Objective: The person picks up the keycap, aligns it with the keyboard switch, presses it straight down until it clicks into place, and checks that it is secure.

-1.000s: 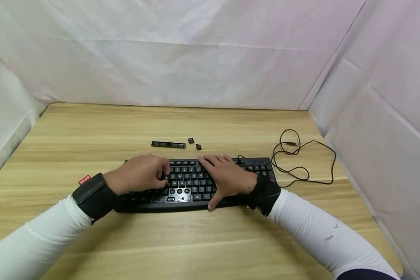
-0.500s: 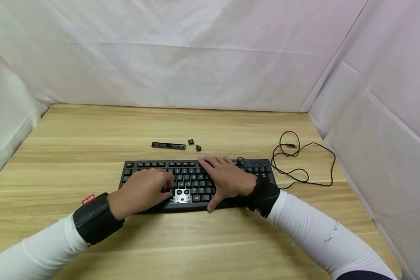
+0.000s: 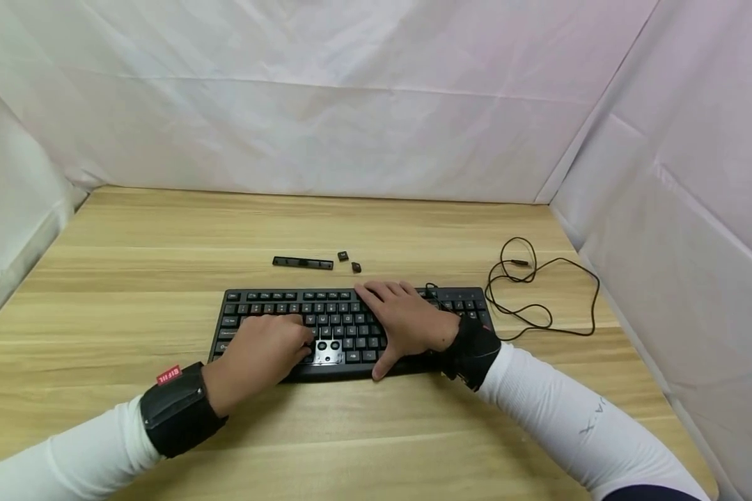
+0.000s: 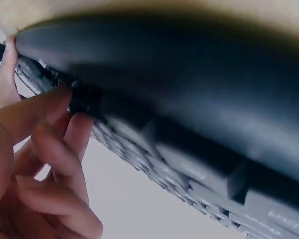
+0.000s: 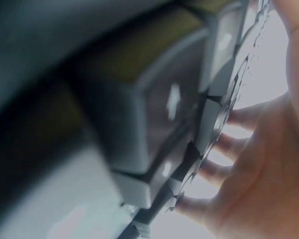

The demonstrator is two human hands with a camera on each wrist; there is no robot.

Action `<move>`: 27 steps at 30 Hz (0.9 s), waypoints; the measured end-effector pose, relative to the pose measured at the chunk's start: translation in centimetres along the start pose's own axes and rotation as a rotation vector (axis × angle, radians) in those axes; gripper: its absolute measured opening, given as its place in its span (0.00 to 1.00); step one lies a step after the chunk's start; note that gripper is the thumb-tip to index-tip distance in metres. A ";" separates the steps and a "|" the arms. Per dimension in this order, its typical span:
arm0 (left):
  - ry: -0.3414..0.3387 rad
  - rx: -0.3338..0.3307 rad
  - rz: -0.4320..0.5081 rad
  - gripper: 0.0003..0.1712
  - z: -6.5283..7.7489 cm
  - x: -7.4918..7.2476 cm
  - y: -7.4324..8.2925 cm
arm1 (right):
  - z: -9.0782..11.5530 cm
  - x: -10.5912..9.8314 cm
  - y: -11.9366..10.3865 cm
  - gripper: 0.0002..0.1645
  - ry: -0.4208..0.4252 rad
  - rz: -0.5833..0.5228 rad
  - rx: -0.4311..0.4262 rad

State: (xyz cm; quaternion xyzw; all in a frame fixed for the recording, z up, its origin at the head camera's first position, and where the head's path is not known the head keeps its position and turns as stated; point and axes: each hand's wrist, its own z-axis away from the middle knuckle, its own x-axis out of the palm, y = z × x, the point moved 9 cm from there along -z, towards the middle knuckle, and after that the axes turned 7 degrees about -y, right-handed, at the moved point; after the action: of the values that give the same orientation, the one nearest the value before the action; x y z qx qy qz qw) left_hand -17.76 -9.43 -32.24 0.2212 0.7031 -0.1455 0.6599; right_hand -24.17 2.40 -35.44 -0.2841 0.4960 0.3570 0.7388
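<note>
Your keyboard (image 3: 341, 320) lies flat across the centre of the head view, its long front edge facing the bottom of the frame. Your right hand (image 3: 407, 316) is spread wide over its right half, fingers reaching toward the top edge and thumb down at the front edge; it grips nothing small, and that broad span probably serves to brace the board against sliding. Your left hand (image 3: 263, 348) is bent over the lower middle, just left of the pale patch (image 3: 328, 353) where round posts stand without caps. In the left wrist view your thumb and forefinger come narrowly together at the front keys beside that gap, an approach that likely suits fine work on single caps; whether a cap sits between them you cannot tell, as the spot is dark. Above the board, near its top edge, lie a long black bar (image 3: 303, 263), seemingly the space bar, and two small keycaps, one higher (image 3: 342, 256) and one lower (image 3: 356, 267), perhaps set there to stay within reach without getting under your palms. The looped cable (image 3: 562, 259) lies at the right of the frame, off the keys, so it hardly hinders either hand.
</note>
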 end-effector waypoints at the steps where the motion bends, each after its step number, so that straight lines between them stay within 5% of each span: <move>1: 0.003 -0.002 -0.007 0.04 0.1 0.0 0.0 | 0.0 0.0 0.0 0.86 0.000 -0.001 -0.002; 5: 0.007 0.029 -0.063 0.05 0.3 0.1 0.5 | -0.2 0.2 -0.2 0.86 0.005 -0.009 -0.014; 13: -0.008 0.142 -0.320 0.08 1.1 1.1 3.0 | 0.2 0.2 0.2 0.85 0.019 -0.023 0.003; 19: 0.026 0.146 -0.320 0.27 1.8 1.3 3.3 | 0.7 0.6 0.3 0.84 0.020 -0.031 0.006; 27: 0.031 0.081 -0.244 0.23 2.0 0.7 2.2 | 0.1 0.2 0.1 0.85 0.012 -0.020 -0.015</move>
State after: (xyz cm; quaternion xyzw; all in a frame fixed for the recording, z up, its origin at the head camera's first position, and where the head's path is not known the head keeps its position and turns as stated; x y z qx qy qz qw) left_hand -14.94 -8.45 -32.96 0.1629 0.7285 -0.2495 0.6169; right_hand -24.13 2.55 -35.62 -0.2969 0.4948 0.3517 0.7371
